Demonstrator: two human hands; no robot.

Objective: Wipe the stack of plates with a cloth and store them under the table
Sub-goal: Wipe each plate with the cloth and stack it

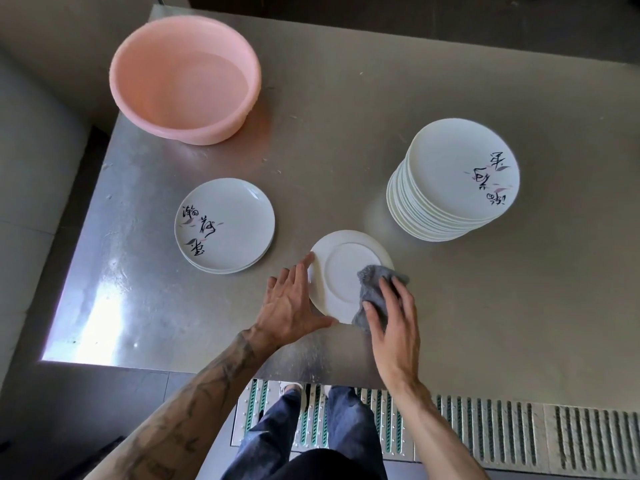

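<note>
Stainless steel table (346, 150), scuffed, glare along left edge, filling most of frame; grey floor (34, 168) at far left; slotted drain grating (485, 431) along bottom; jeans-clad legs (277, 431) bottom centre; pink plastic basin (187, 77) upper left. Tall stack of plates (457, 174) right of centre, painted characters on top; short stack (225, 226) left of centre, likewise painted; single plate (341, 271) upside down at lower centre, flat on table between them. Left hand (291, 303) spread, fingers straight against plate's left rim, gripping nothing; right hand (394, 317) pressing grey cloth (372, 285) onto plate, fingers nearly straight. Plate's lower right rim hidden under cloth and hand; tall stack's count unclear; basin contents hard to make out; space under table out of sight.
</note>
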